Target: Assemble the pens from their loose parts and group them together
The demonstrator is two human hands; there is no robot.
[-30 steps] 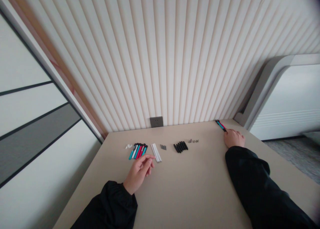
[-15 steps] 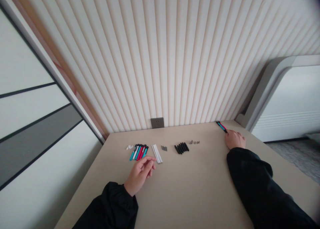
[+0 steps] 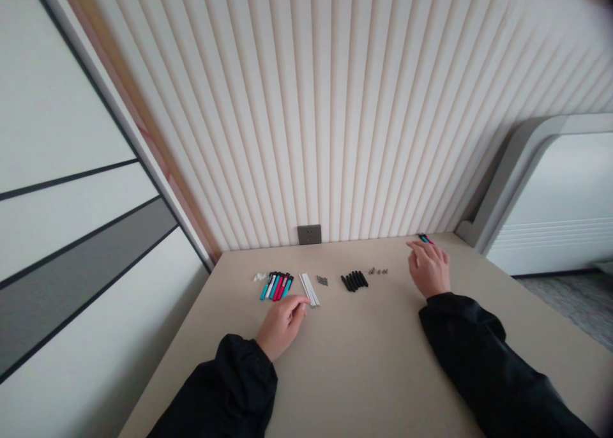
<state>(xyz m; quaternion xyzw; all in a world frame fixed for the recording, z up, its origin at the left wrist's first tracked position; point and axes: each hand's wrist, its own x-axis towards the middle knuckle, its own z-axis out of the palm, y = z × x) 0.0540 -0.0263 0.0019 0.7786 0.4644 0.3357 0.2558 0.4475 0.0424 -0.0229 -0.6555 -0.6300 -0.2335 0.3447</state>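
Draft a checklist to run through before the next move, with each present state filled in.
1. Slender white rods kept together: ok; they lie side by side.
2. Left hand clear of the rods: cannot tell; it appears at their near ends, contact unclear.
3. Short black cylindrical tubes in a row: ok; neither hand is over them.
4. Turquoise, white and red pen-like barrels grouped: ok, just left of the rods.
5. Turquoise-and-red pen-like pieces at far right fully visible: not ok; the right hand partly covers them.
6. Right hand free: cannot tell; its underside is hidden.
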